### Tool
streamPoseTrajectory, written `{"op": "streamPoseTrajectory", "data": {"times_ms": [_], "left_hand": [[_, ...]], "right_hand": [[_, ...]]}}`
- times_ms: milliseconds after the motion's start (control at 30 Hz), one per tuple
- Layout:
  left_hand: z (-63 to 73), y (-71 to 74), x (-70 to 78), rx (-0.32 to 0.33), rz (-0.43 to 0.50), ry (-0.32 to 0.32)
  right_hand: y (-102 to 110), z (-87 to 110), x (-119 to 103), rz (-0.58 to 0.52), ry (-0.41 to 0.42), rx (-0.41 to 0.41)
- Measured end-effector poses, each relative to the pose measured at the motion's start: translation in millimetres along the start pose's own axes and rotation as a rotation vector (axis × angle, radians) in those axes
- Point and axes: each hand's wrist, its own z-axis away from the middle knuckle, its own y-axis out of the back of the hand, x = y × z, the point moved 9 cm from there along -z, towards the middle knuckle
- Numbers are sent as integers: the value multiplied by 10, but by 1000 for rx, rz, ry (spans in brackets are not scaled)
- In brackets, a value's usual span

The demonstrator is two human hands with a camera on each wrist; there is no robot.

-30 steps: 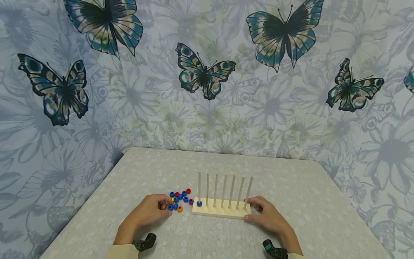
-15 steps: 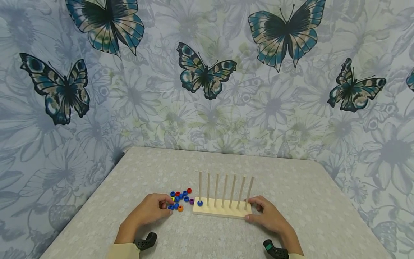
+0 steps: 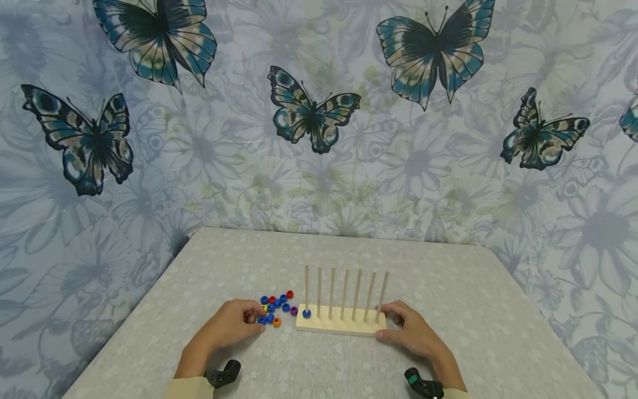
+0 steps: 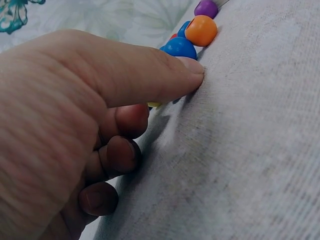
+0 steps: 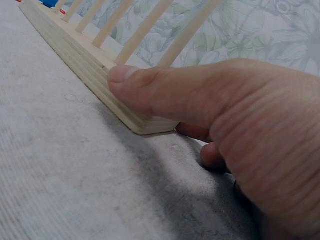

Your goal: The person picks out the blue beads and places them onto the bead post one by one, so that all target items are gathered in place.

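My left hand point(image 3: 234, 321) rests on the table at the left edge of a pile of beads, fingers loosely curled. Its thumb tip lies right at a blue bead point(image 4: 181, 48), and an orange bead point(image 4: 201, 30) sits just beyond. To the right of the pile stands a wooden peg board point(image 3: 344, 321) with several upright pegs. One blue bead point(image 3: 306, 314) is threaded at the foot of its leftmost peg. My right hand point(image 3: 411, 331) grips the board's right end, thumb point(image 5: 145, 87) on the front edge and fingers behind, partly hidden.
Several more beads lie in the pile, among them a red bead point(image 3: 290, 294) at its back and a purple bead point(image 3: 294, 311) by the board's left end. A patterned cloth covers the table point(image 3: 319, 368). Behind it rises a butterfly-papered wall point(image 3: 319, 188).
The head view shifts slightly. Both hands, the beads and the peg board keep their places.
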Motion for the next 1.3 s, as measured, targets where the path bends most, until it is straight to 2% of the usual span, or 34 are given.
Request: {"op": "streamPoseTrajectory", "data": {"times_ms": [233,567,767,1067,1300], "left_hand": [[7,0,-10,3,-4,-6],[30,0,28,-22,-25,-47],[37,24,72,-3,-39,-72],[61,89,147,74,-69,-94],[102,226,197,207,-117,-91]], "right_hand": [[3,2,-16,-9,-2,-2],[-1,-6,-7,0,3,-4],[3,5,-31,-3,8,-6],[13,17,-50,-7,8,-3],[12,24,-58,-6,0,-4]]}}
